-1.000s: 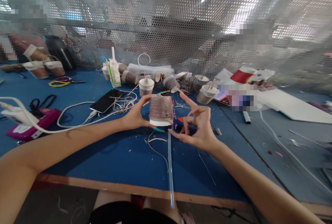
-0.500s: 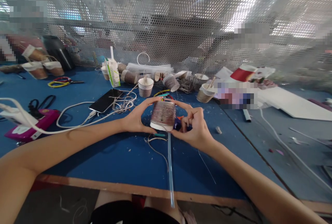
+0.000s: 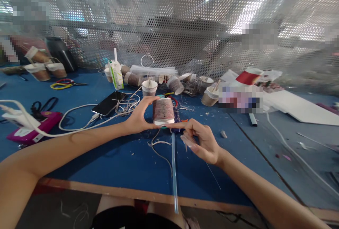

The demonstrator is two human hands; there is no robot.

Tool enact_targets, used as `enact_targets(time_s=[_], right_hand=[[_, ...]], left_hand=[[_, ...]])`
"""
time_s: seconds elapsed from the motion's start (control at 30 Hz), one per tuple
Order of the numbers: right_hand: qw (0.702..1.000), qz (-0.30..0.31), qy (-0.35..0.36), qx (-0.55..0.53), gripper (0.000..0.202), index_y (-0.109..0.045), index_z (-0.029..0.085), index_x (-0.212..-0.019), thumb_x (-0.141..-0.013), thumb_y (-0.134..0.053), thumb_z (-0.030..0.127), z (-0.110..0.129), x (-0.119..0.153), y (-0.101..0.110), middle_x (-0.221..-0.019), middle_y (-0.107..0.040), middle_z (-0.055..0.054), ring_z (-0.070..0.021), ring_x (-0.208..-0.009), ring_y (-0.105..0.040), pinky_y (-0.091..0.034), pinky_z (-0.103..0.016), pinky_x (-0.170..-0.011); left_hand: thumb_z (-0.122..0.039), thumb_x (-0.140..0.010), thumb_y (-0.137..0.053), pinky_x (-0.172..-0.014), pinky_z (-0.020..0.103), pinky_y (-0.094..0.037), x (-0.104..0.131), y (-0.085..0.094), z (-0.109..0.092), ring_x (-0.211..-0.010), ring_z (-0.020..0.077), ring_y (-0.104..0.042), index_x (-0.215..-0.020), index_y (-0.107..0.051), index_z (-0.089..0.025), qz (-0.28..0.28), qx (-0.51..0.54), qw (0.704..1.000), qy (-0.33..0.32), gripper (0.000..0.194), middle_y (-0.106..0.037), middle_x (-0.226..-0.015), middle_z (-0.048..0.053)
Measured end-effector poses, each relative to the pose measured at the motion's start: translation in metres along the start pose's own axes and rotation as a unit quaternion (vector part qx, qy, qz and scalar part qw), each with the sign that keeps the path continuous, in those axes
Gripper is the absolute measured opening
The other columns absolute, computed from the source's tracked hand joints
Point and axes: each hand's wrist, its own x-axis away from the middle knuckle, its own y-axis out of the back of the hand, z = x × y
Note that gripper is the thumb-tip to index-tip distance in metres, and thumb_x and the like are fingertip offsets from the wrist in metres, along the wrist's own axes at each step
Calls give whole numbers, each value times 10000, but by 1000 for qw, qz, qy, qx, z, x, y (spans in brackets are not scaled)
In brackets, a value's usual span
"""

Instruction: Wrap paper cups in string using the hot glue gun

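Observation:
In the head view, my left hand [image 3: 136, 119] grips a paper cup [image 3: 163, 110] between thumb and fingers. Reddish-brown cord winds round most of the cup, leaving a bare white band at its lower, wider end. My right hand [image 3: 202, 139] is to the right with its index finger stretched to the cup's lower edge; its other fingers are apart and hold nothing. Below the cup lie a clear plastic tube [image 3: 174, 172] and a thin loose cord [image 3: 162, 153]. A dark blue item with an orange part [image 3: 181, 124] is partly hidden behind.
A phone [image 3: 109, 103], tangled white cable [image 3: 127, 103] and magenta power strip [image 3: 50, 123] lie left. Pliers [image 3: 63, 84] are farther back. Several cord-wrapped cups, one upright [image 3: 149, 88], and a drink carton [image 3: 116, 75] line the perforated metal screen [image 3: 169, 20]. White board [image 3: 299, 105] lies right.
My right hand has let go of the cup's side and moved slightly down, its index finger now extended along the lower edge. The cup, in my left hand, has shifted slightly left and up.

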Motion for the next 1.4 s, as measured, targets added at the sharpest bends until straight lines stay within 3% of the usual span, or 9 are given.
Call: enact_targets(time_s=[0.1, 0.27, 0.47, 0.6, 0.7, 0.77, 0.97, 1.27, 1.4], right_hand=[[999, 22, 18, -17, 319, -382, 242, -691, -853, -551, 460, -3, -2, 0, -689, -657, -49, -103, -398, -437, -276, -269, -408], [994, -70, -47, -72, 347, -425, 233, -653, -888, -544, 458, -4, -1, -1, -498, -480, 23, -152, -437, -555, -318, -247, -396], [970, -179, -99, -131, 394, -378, 241, -635, -913, -475, 503, -1, -8, -2, -580, -664, -7, -63, -282, -271, -336, -266, -318], [962, -244, -107, -65, 309, -370, 248, -756, -902, -496, 488, -11, -15, 10, -737, -655, -10, -85, -368, -421, -367, -249, -349], [967, -183, -95, 148, 288, -391, 239, -870, -802, -600, 424, -19, -21, 23, -988, -614, -104, -240, -830, -634, -542, -384, -648], [944, -106, -86, 299, 303, -416, 213, -925, -734, -612, 343, -21, -22, 31, -1158, -542, -169, -347, -1116, -529, -481, -532, -896], [904, 157, -175, 356, 368, -458, 194, -1023, -671, -550, 247, -25, -12, 30, -1044, -509, -107, -314, -1039, -521, -501, -471, -855], [810, 132, -203, 534, 228, -530, 135, -949, -725, -490, 157, -14, -20, 6, -995, -559, -156, -262, -756, -586, -450, -370, -651], [846, 70, -191, 493, 196, -576, 152, -923, -766, -460, 149, -10, -23, 14, -972, -622, -141, -261, -710, -629, -440, -362, -588]], left_hand=[[-448, -655, -839, -1065, 529, -476, 1, -2, -1, -1240, 314, -550, -1315, -450, -242, -1, 19, 1000, 23, 793, -547, -1301, 135], [-376, -667, -818, -1038, 499, -506, 3, -4, 0, -1240, 298, -553, -1305, -431, -248, -2, 65, 997, 36, 757, -527, -1299, 126], [-339, -681, -795, -1112, 527, -445, 4, -4, 7, -1291, 302, -525, -1306, -389, -256, 0, 93, 995, 39, 750, -499, -1326, 131], [-399, -692, -787, -1133, 541, -417, 4, -7, 17, -1313, 303, -510, -1313, -322, -269, -38, 104, 993, 38, 787, -469, -1354, 133], [-444, -714, -771, -1157, 533, -386, 3, -9, 20, -1355, 296, -469, -1296, -296, -281, -81, 116, 990, 28, 769, -442, -1379, 131], [-462, -724, -763, -1159, 527, -385, 2, -10, 21, -1366, 291, -456, -1284, -282, -288, -95, 117, 988, 29, 758, -423, -1398, 132], [-379, -719, -769, -1124, 529, -427, 2, -9, 18, -1321, 291, -501, -1260, -285, -274, -103, 109, 986, 68, 734, -414, -1394, 138], [-254, -717, -752, -1059, 463, -494, 3, -9, 16, -1255, 266, -528, -1286, -270, -281, -150, 63, 984, 67, 746, -397, -1352, 112], [-302, -735, -756, -1049, 463, -496, 4, -9, 19, -1247, 262, -523, -1300, -251, -297, -148, 41, 986, 67, 757, -386, -1356, 109]])
